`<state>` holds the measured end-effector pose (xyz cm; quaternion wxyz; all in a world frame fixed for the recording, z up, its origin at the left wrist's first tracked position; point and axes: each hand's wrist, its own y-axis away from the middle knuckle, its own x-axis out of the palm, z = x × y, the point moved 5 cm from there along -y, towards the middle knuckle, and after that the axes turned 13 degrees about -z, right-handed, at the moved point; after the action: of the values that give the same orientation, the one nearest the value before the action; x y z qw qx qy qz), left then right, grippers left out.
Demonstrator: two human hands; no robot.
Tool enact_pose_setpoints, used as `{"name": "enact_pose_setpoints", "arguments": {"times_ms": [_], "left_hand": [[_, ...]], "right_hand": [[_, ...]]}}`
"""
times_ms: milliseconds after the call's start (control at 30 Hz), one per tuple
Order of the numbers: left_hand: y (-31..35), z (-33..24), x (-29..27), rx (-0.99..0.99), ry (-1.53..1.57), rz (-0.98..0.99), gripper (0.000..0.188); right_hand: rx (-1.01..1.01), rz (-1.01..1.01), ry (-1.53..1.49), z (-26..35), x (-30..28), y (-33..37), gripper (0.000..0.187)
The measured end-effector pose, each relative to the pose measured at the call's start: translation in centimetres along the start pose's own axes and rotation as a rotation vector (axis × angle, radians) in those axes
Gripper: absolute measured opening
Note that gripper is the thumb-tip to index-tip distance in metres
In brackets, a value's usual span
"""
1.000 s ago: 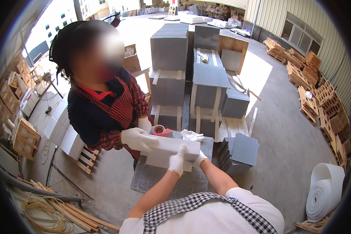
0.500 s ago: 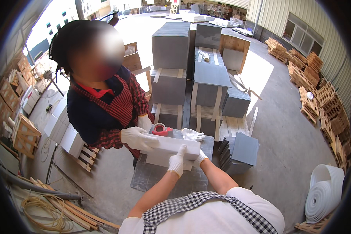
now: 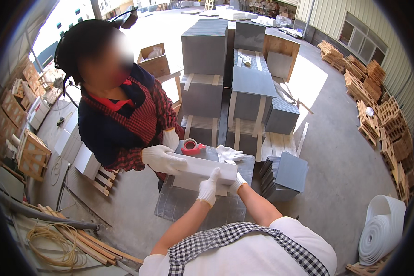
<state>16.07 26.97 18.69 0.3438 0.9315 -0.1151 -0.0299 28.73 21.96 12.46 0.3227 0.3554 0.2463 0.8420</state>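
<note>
White block (image 3: 202, 166), both gloved hands gripping, co-worker's hand (image 3: 160, 158) opposite

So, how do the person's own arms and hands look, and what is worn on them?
Both hands wear white knitted work gloves: the left hand and the right hand. The forearms are bare from the glove cuffs up. Short white sleeves cover the upper arms, and a black-and-white checked cloth lies across the shoulders.

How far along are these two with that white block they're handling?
Done: several grey stacks behind already carry pale strips. In hand: the left hand and right hand hold the white block with a co-worker's gloved hand. Left: the tape roll sits unused; loose grey tiles wait alongside.
</note>
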Motion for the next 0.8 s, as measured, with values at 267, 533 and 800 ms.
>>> {"name": "enact_pose_setpoints", "arguments": {"times_ms": [267, 533, 800], "left_hand": [[-0.7, 0.5, 0.3, 0.001, -0.024, -0.019, 0.081], [-0.7, 0.5, 0.6, 0.009, 0.008, -0.009, 0.089], [0.0, 0.1, 0.5, 0.014, -0.003, -0.042, 0.091]], "right_hand": [[0.034, -0.062, 0.093, 1.9, 1.8, 2.5, 0.047], [0.111, -0.101, -0.049, 0.8, 0.4, 0.7, 0.047], [0.077, -0.059, 0.025, 0.9, 0.5, 0.9, 0.047]]}}
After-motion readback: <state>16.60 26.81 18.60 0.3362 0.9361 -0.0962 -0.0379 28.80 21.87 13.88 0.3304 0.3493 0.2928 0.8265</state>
